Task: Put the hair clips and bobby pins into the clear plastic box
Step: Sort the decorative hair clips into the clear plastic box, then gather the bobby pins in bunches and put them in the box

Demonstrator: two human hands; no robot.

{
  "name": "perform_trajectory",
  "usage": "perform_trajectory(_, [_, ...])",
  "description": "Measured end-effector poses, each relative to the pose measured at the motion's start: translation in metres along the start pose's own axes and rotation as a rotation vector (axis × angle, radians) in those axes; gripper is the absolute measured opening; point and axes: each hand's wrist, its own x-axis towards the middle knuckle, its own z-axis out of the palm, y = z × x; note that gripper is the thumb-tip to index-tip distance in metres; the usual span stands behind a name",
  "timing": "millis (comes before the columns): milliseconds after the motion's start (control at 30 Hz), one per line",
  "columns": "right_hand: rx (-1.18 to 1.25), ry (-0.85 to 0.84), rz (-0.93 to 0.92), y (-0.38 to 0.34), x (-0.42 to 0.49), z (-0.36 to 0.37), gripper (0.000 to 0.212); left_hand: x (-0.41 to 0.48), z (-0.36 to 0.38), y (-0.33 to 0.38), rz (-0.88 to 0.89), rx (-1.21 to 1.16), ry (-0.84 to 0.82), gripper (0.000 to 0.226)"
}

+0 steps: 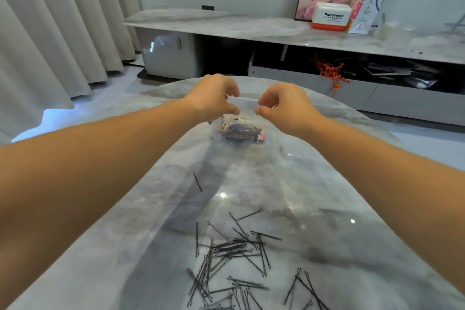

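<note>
Two hands reach out over the far part of a marble table (352, 246) in the head view. The left hand (214, 97) is curled, thumb and fingers bent toward each other in a half-closed claw, and its fingertips sit at the left upper edge of a clear box (241, 131). Whether they actually pinch the rim or a lid I cannot tell, since the plastic is nearly invisible there. The right hand (284, 106) mirrors it just beside, fingers curled inward with thumb and forefinger close together, at the right upper edge of the same box; again the grip itself is not clear. A small gap separates the two hands.

Just below and between the hands, inside the box, lies a dark bundle of hair clips (239, 131) with a small pink and red decorated clip (261, 137) at its right end.

Well back from the hands, toward the wearer, a loose heap of black bobby pins (234, 254) is scattered on the table, criss-crossed and overlapping. A few more pins (305, 289) lie to the right of the heap, under the right forearm's side. One single pin (198, 182) lies alone between the heap and the box, nearer the left forearm.
</note>
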Motion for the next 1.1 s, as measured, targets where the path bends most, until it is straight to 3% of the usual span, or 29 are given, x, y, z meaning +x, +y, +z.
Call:
perform_trajectory(67, [-0.007, -0.095, -0.005, -0.002, -0.030, -0.005, 0.013, -0.016, -0.003, 0.003, 0.005, 0.015, 0.049, 0.032])
perform_trajectory(133, [-0.044, -0.328, -0.017, -0.004, -0.067, -0.009, 0.021, -0.040, -0.003, 0.009, 0.008, 0.023, 0.084, 0.016])
perform_trajectory(233, [-0.144, -0.631, -0.034, -0.011, -0.127, -0.009, 0.037, -0.096, 0.001, 0.019, -0.035, 0.051, -0.091, 0.008])
perform_trajectory(300, [-0.229, -0.700, -0.052, -0.018, -0.158, -0.001, 0.051, -0.139, 0.007, 0.020, -0.128, 0.101, -0.288, 0.014])
perform_trajectory(433, [-0.316, -0.635, 0.019, -0.030, -0.184, 0.022, 0.076, -0.195, 0.020, 0.019, -0.269, 0.150, -0.521, 0.040])
perform_trajectory(567, [-0.253, -0.577, 0.105, -0.033, -0.192, 0.035, 0.053, -0.216, 0.024, 0.032, -0.273, 0.215, -0.550, 0.062])
perform_trajectory(733, [-0.123, -0.592, 0.159, -0.034, -0.195, 0.032, 0.018, -0.219, 0.030, 0.036, -0.323, 0.132, -0.540, 0.039])
perform_trajectory(967, [-0.112, -0.662, 0.109, -0.025, -0.196, 0.028, 0.004, -0.223, 0.031, 0.034, -0.405, -0.034, -0.550, 0.026])
perform_trajectory(1100, [0.095, -0.627, 0.186, -0.014, -0.190, 0.018, 0.002, -0.215, 0.023, 0.033, -0.470, -0.275, -0.545, 0.006])
